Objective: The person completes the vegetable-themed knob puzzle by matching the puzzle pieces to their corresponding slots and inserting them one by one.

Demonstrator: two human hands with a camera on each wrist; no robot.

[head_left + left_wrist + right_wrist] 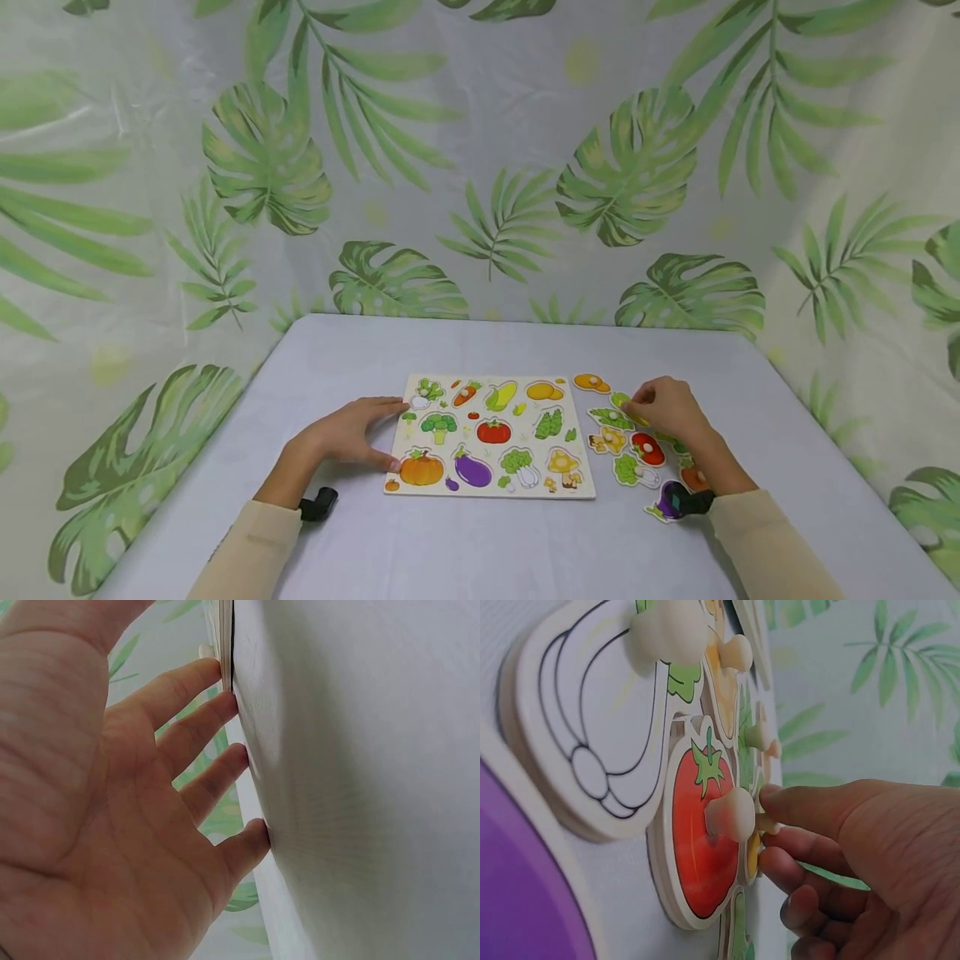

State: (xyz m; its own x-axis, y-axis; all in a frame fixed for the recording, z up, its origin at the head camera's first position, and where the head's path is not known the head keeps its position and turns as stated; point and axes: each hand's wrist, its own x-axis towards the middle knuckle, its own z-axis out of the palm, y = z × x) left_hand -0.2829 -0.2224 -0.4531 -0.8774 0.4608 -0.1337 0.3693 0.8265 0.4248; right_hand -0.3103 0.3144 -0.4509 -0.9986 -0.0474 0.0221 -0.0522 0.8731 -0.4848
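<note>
A wooden vegetable puzzle board (450, 433) lies flat on the table. My left hand (352, 431) rests at its left edge, thumb near the lower corner and fingers farther up; the left wrist view shows the spread fingertips (238, 754) along the edge and tabletop. To the right of the board my right hand (670, 408) pinches the small knob of a yellow-and-green corn piece (753, 856), mostly hidden by the fingers and neighbouring pieces. Close by lie the tomato piece (705, 847) and the white-stemmed cabbage piece (600, 727), each with a round wooden knob.
Around the right hand lie more loose pieces: potato (591, 382), pea pod (611, 418), mushroom (613, 440), eggplant (663, 504) and pumpkin (692, 475), some overlapping. A white cloth (480, 542) covers the table. Leaf-patterned curtains (495, 167) hang behind and at both sides.
</note>
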